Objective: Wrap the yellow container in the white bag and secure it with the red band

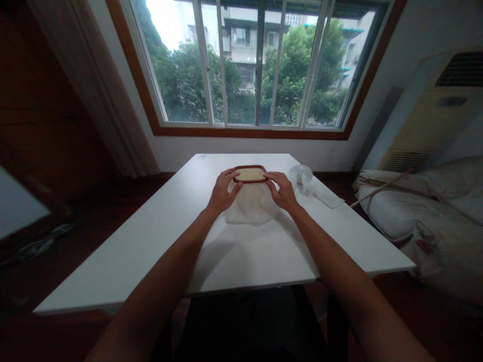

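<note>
Between my hands is a brown rounded-rectangular embroidery hoop, with cream cloth spanning its inside. Thin, pale, see-through cloth hangs from it toward the table. My left hand grips the hoop's left end, fingers over the rim and thumb at the near side. The opposite end is held by my right hand in the same way. Both hands are closed on the rim, and the hoop tilts slightly toward me.
A crumpled clear plastic bag lies on the white table right of my right hand. Beyond the table's right edge are large pale sacks with a thin stick across them. A window stands ahead.
</note>
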Available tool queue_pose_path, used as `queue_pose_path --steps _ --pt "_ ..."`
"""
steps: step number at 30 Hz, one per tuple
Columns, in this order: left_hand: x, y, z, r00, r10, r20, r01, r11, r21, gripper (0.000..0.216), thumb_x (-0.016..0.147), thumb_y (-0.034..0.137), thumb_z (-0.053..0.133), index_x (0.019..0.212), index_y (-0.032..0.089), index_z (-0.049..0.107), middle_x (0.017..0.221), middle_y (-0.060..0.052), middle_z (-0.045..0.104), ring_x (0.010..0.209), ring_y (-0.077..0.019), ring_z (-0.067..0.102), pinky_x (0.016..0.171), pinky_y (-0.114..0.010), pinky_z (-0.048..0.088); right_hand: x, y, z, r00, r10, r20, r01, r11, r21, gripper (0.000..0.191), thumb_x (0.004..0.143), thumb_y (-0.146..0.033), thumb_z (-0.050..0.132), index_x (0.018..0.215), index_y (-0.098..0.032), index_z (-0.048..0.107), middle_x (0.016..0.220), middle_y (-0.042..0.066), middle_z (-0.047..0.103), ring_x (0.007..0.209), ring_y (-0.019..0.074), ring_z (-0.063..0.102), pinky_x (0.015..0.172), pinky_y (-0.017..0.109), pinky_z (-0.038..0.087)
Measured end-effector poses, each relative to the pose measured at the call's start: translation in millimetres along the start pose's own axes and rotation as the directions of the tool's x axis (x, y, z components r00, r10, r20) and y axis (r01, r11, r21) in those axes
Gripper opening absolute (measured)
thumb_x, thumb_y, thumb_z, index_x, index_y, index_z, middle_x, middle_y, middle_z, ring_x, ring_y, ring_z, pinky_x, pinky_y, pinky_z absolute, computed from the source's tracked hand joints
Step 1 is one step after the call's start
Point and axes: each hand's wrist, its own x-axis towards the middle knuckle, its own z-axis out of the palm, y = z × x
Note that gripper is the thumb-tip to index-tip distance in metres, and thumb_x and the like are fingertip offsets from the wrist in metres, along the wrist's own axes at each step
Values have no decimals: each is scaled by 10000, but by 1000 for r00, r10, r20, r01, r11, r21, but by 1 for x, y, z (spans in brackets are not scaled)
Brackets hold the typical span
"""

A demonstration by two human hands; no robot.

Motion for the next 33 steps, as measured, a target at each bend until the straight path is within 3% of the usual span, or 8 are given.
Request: queue_pose_path --steps 6,10,17,24,28,33 --pt "1 3 -1 999 -10 -41 10 1000 -21 288 953 411 561 1148 213 636 1261 -106 611 1217 -230 566 1066 -460 463 0 -1 0 999 44 -13 -44 999 6 272 994 -366 507 1180 -262 676 1231 97 679 1168 237 601 1035 476 483" --pt "4 11 -5 1000 28 7 -28 1000 -5 242 985 369 502 1110 226 650 1295 -86 612 1245 -224 548 1082 -465 445 2 -9 -1 999 27 -17 -26 999 48 275 995 -378 504 1170 -256 678 1221 102 674 1176 233 601 1043 461 487" --pt "9 26 -7 1000 30 -10 -30 998 -48 298 1012 422 406 1034 228 631 1313 -91 603 1283 -233 515 1112 -494 419 3 -11 -4 999 51 -5 -51 998 22 359 1012 -406 442 1313 -291 599 1374 95 582 1312 246 510 1125 524 415" --pt "15 21 -9 998 -34 -58 16 958 -285 337 1006 500 384 1043 241 597 1373 -97 556 1322 -241 514 1127 -503 419 1 1 -14 994 110 -23 -109 992 69 444 1005 -456 447 1411 -288 513 1532 105 408 1412 258 408 1153 526 381" --pt "17 17 -9 998 -61 -20 48 914 -403 333 1006 502 393 1039 239 594 1451 -103 523 1356 -256 502 1140 -526 407 1 -1 -14 990 139 -15 -135 978 162 364 995 -435 485 1318 -290 568 1508 106 431 1388 253 435 1058 489 488" --pt "17 14 -9 989 -128 -79 82 901 -425 322 1007 466 428 1155 244 608 1481 -110 507 1378 -254 485 1155 -521 387 3 -7 -7 986 136 -99 -123 984 131 207 942 -397 598 1087 -266 667 1257 99 590 1225 238 554 1057 478 487"
